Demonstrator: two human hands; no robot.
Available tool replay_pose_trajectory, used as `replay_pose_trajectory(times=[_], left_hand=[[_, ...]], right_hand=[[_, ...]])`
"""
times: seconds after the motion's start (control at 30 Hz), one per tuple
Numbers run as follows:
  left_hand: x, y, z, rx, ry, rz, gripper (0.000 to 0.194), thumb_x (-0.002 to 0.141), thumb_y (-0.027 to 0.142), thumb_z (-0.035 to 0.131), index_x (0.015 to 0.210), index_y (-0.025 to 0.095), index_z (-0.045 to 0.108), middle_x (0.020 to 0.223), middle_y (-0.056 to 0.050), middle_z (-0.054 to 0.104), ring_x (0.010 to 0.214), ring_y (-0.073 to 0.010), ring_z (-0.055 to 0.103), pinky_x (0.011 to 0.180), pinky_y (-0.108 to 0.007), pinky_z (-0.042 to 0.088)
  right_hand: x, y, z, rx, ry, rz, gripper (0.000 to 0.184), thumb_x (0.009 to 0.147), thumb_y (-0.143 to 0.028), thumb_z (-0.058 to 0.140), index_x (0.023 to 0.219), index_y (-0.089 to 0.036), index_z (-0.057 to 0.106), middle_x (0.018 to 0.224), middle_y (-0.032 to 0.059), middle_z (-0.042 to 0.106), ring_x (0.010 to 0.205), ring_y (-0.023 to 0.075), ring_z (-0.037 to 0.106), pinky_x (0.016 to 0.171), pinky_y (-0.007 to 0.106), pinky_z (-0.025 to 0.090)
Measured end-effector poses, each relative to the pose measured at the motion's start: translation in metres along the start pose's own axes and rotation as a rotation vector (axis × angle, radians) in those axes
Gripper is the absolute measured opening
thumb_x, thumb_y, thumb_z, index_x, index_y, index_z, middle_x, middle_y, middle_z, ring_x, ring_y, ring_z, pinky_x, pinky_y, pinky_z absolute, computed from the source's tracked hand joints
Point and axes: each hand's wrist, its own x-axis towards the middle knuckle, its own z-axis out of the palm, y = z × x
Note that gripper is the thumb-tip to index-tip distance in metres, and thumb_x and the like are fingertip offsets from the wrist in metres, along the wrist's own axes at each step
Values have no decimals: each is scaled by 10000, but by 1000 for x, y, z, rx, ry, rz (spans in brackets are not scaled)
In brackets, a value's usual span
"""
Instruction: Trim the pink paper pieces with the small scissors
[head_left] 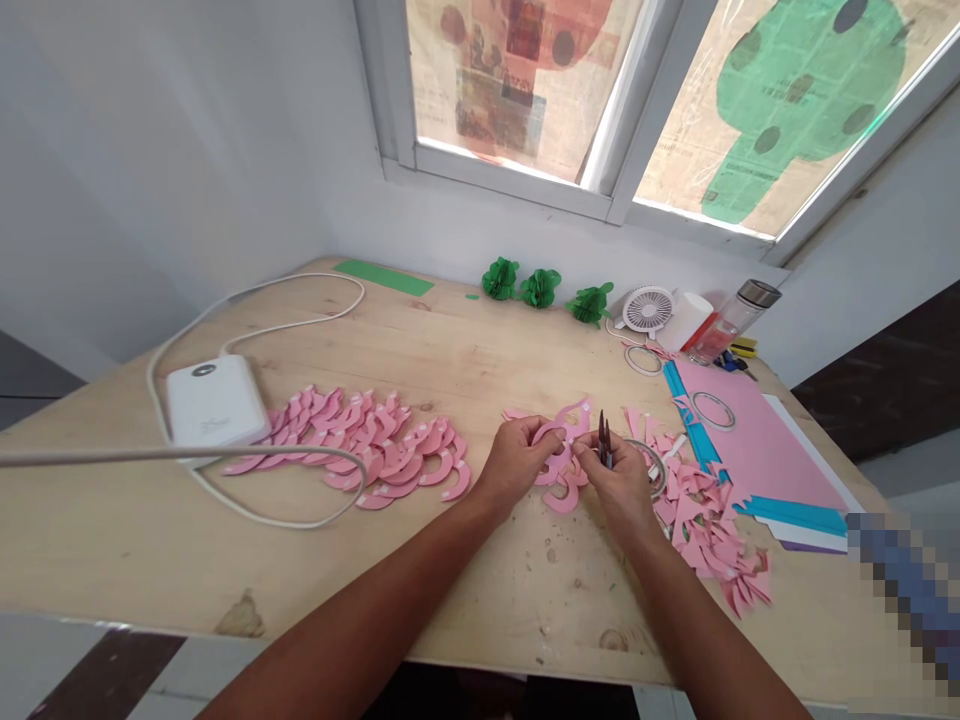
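Observation:
My left hand (519, 452) is closed, with thumb and fingers pinching a curved pink paper cutout (553, 466). Small scissors (604, 436) sit in my right hand (621, 488), their blades pointing up and away from me. The thumb and index fingertips of that hand meet at the edge of the same paper, close to my left fingertips. Whether they pinch something small there I cannot tell. More pink cutouts (562, 498) lie on the table beneath both hands. To the left spreads a pile of curved pink paper pieces (394, 455), several bearing small whitish patches.
A white device (216, 400) with a looping cable rests at left. Pink scraps (705, 515), a tape roll (654, 470) and coloured sheets (780, 445) lie at right. Green paper balls (540, 287), a small fan (649, 310) and a bottle (735, 320) line the back.

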Motion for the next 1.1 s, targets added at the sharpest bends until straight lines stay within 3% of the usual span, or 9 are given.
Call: replay_pose_trajectory(times=[0.8, 1.1], left_hand=[[5, -10, -4, 153, 6, 72, 258, 724, 383, 535, 682, 133, 580, 596, 8, 512, 530, -101, 492, 471, -195, 404], [4, -8, -4, 201, -8, 93, 233, 700, 371, 541, 657, 145, 581, 576, 13, 517, 542, -115, 495, 483, -207, 384]], right_hand=[[-5, -3, -3, -289, -35, -285, 107, 766, -262, 517, 742, -174, 572, 578, -34, 505, 518, 101, 433, 498, 201, 332], [-4, -6, -2, -230, -61, -197, 164, 763, -320, 513, 701, -174, 554, 536, -46, 427, 477, 89, 359, 451, 203, 280]])
